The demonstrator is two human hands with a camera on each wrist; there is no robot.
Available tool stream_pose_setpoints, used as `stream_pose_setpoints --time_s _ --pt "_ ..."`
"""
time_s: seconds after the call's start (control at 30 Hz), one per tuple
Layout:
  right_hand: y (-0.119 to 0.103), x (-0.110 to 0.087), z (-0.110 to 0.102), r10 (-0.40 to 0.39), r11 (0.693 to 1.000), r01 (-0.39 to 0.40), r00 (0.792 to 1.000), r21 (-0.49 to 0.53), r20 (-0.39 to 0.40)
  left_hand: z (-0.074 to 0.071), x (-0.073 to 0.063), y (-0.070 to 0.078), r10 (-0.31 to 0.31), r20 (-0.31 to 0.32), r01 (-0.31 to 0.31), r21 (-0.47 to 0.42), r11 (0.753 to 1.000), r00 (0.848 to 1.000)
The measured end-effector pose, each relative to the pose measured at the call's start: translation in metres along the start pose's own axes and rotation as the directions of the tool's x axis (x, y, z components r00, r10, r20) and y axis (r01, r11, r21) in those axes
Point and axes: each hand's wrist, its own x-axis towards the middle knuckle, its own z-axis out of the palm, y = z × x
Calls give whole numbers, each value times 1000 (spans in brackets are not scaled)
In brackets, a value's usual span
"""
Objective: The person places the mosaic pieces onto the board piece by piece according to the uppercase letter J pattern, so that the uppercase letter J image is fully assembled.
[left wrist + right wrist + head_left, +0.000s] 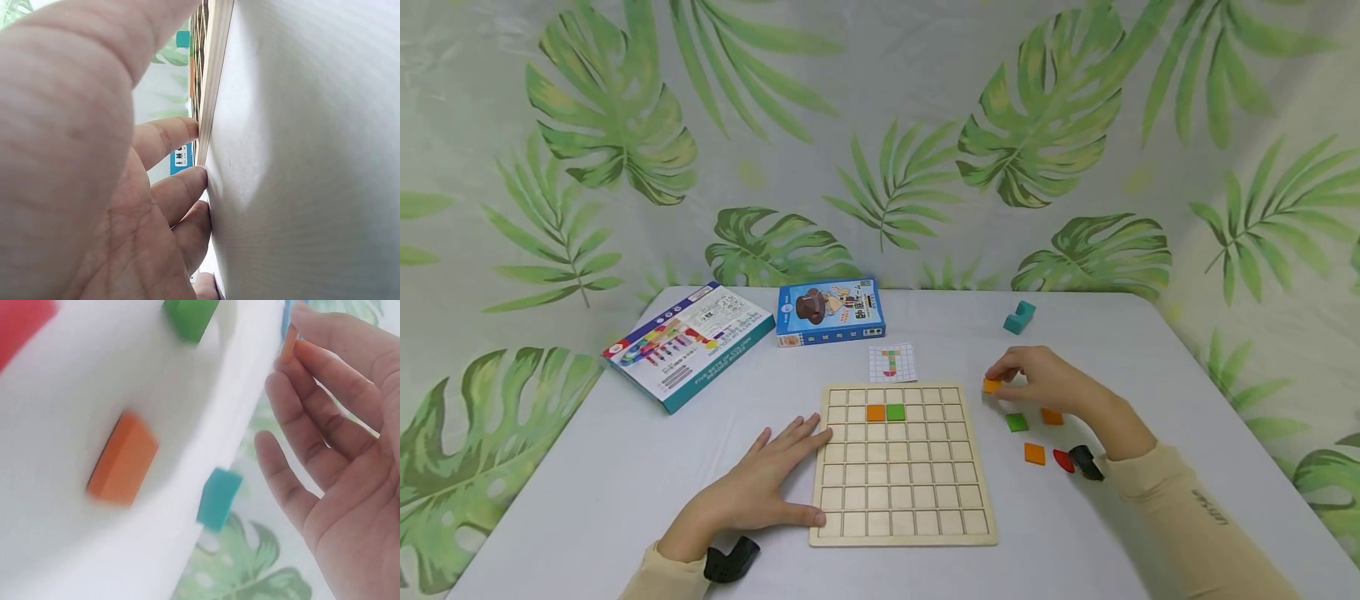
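My right hand [1037, 379] pinches an orange square tile [992, 386] between thumb and fingers, right of the board; the tile shows edge-on [289, 345] in the right wrist view. With fingers spread, my left hand [763, 483] touches the left edge of the wooden grid board [902, 540]. Side by side in the board's second row lie an orange tile [876, 412] and a green tile [896, 412]. Near the right hand lie a loose green tile [1017, 422], two orange tiles [1034, 454] and a red rounded piece [1063, 461].
A pattern card [892, 363] with a coloured J-like figure lies behind the board. A blue box [831, 312] and a bead-game box [688, 346] lie at the back left. One teal block [1020, 317] sits at the back right. Leaf-print cloth hangs behind the table.
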Motion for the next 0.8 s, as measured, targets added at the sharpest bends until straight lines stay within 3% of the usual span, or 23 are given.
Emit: stream_pose_setpoints --time_s 0.8 --pt "-58 45 39 -139 989 134 985 53 104 1 1 0 2 -8 -2 4 1000 1000"
